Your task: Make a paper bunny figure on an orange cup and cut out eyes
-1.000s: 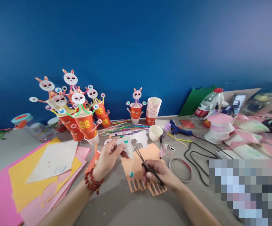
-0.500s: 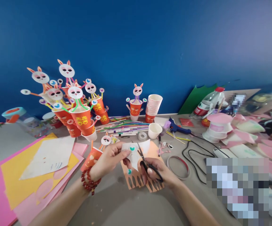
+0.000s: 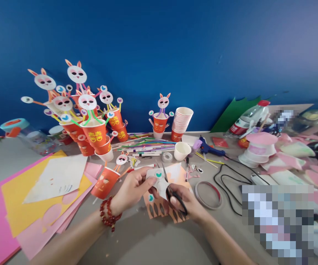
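Observation:
My left hand pinches a small piece of white paper that bears a green heart-like mark. In my right hand is a pair of black-handled scissors, its blades up against the paper's right edge. Below both hands lies an orange sheet with dark oval shapes along its near edge. A cut white round with a green mark rests on that sheet. Left of my left hand, a red paper cup with a rabbit head leans over on the table.
Rabbit-faced red cups stand stacked at the back left. Coloured paper sheets lie at the left. Toward the right are a tape roll, a blue glue gun with its black cable, and a plastic bottle. Stacked cups stand behind.
The paper in my left hand is now smaller: a white offcut has come away and lies on the orange sheet. The scissors have turned more upright beside the paper.

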{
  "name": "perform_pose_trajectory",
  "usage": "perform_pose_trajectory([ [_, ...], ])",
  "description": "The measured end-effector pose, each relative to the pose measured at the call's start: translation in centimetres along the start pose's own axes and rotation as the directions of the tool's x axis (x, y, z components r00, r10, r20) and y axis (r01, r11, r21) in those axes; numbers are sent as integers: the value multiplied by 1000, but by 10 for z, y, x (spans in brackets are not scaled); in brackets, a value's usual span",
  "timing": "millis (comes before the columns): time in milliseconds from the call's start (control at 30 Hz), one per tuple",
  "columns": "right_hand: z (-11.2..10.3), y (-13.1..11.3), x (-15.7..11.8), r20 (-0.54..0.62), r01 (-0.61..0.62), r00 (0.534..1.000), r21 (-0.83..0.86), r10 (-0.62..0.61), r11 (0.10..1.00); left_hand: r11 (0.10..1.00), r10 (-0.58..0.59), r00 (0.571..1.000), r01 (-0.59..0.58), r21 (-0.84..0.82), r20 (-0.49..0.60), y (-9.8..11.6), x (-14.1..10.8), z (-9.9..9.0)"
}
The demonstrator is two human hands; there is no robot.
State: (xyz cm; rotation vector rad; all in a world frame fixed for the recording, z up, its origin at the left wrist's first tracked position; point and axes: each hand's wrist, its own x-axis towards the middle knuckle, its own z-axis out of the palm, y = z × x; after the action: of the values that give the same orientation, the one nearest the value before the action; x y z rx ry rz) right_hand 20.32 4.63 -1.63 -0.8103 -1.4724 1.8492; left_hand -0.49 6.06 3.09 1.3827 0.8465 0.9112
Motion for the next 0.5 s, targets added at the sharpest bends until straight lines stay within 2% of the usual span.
perform_pose_trajectory([
  [200, 0, 6, 1, -22, -16, 1000, -3, 16, 1000, 1000, 3, 1000, -3, -7, -6, 0, 0, 1],
  [500, 4, 0, 1, -50, -9, 999, -75, 5, 997, 999, -6, 999, 4, -42, -33, -2, 0, 3],
])
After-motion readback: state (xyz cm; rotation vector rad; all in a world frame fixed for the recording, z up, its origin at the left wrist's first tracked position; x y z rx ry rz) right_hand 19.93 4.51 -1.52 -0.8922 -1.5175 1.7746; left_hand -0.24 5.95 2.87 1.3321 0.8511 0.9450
